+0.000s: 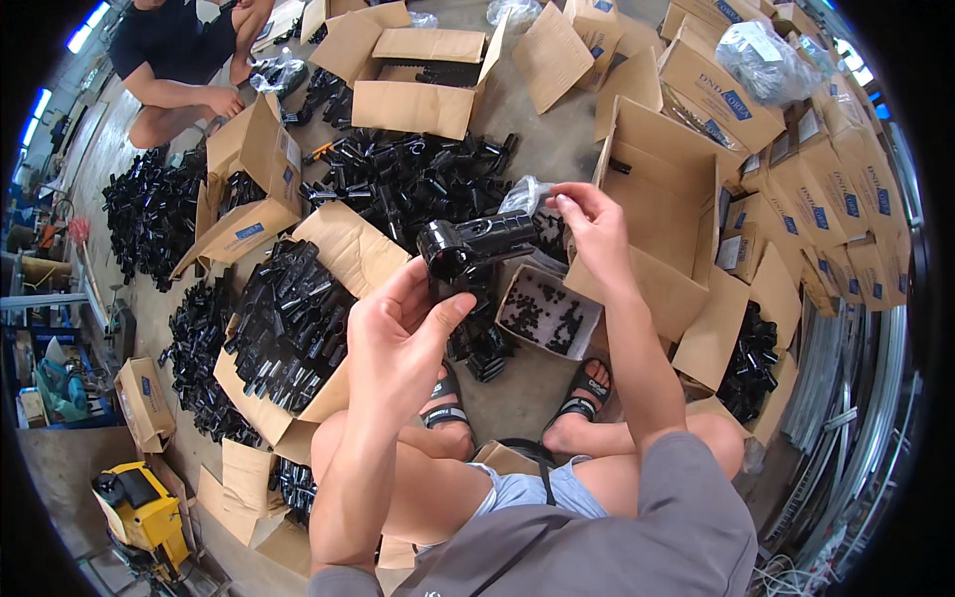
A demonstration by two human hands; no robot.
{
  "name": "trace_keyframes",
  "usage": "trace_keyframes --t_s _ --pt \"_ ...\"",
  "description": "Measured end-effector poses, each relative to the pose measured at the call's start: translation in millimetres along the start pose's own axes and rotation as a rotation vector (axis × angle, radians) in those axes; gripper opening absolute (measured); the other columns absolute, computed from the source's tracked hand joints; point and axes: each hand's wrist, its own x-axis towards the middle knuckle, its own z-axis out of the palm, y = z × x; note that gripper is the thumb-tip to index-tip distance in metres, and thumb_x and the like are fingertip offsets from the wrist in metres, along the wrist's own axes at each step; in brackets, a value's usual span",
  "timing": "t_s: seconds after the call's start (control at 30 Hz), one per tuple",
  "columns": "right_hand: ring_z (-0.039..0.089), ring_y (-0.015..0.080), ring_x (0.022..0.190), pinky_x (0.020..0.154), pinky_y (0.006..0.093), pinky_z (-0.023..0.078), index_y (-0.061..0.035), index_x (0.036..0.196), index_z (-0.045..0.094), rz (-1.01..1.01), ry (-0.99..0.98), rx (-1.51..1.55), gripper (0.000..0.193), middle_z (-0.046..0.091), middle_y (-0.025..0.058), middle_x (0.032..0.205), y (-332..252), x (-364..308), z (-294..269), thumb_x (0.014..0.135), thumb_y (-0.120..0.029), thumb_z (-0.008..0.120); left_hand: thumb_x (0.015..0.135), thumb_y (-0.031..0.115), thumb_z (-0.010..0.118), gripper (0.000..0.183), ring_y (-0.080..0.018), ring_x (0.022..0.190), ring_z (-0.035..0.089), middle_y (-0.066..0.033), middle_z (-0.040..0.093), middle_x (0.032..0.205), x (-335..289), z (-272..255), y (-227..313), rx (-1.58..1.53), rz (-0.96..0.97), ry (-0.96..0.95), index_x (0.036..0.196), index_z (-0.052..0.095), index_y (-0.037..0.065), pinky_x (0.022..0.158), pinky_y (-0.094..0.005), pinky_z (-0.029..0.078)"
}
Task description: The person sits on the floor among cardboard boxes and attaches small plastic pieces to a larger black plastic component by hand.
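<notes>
The left hand (403,333) is raised in front of the seated person, fingers curled around the lower part of a black plastic pipe fitting (477,244), gripping it firmly. The right hand (592,229) pinches the edge of a clear plastic bag (524,194) at the fitting's far end, thumb and fingers closed on the film. Below them sits a small box of black pieces (547,313).

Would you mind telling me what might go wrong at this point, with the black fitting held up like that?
The left hand grips only the lower end of the black plastic fitting, so it might slip and fall. The right hand pinches a clear plastic bag at the fitting's end; it may tear or snag. A dropped fitting could scatter the small box of black parts below.
</notes>
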Motion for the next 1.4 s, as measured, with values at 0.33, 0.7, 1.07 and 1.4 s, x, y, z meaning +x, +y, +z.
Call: trace_keyframes --t_s 0.33,0.7,1.07,1.4 --pt "0.071 0.0175 0.088 0.084 0.0295 0.052 -0.0028 0.104 0.066 -0.576 -0.169 -0.102 0.012 0.076 0.0089 0.094 -184.4 -82.0 -8.3 0.093 -0.005 0.070 0.090 -0.007 0.070 0.042 -0.0120 0.104 0.067 -0.0114 0.073 0.113 -24.8 4.0 1.9 0.071 0.108 -0.059 0.130 0.059 -0.012 0.090 -0.0266 0.054" --pt "0.070 0.0250 0.089 0.084 0.0352 0.052 -0.0070 0.094 0.075 -0.767 -0.167 -0.490 0.011 0.075 0.0063 0.092 -189.1 -94.1 -5.1 0.083 -0.009 0.078 0.084 0.011 0.079 0.043 -0.0247 0.074 0.074 -0.0200 0.073 0.085 -33.9 -7.0 -7.9 0.401 0.313 0.070 0.124 0.068 0.001 0.068 -0.0350 0.054" --pt "0.071 0.0258 0.087 0.080 0.0343 0.053 -0.0043 0.098 0.075 -0.628 -0.250 -0.420 0.014 0.075 0.0097 0.094 -194.1 -95.4 0.8 0.084 -0.004 0.076 0.081 0.010 0.081 0.043 -0.0260 0.075 0.073 -0.0195 0.075 0.092 -39.4 -12.4 5.4 0.552 0.321 0.096 0.121 0.069 0.000 0.069 -0.0334 0.055" --pt "0.070 0.0287 0.087 0.076 0.0342 0.053 -0.0017 0.098 0.070 -0.639 -0.308 -0.462 0.013 0.073 0.0116 0.094 -198.4 -92.7 -2.1 0.085 -0.003 0.074 0.081 0.016 0.082 0.043 -0.0337 0.067 0.068 -0.0223 0.072 0.086 -40.0 -13.1 8.2 0.640 0.420 0.125 0.121 0.070 0.002 0.063 -0.0380 0.053"
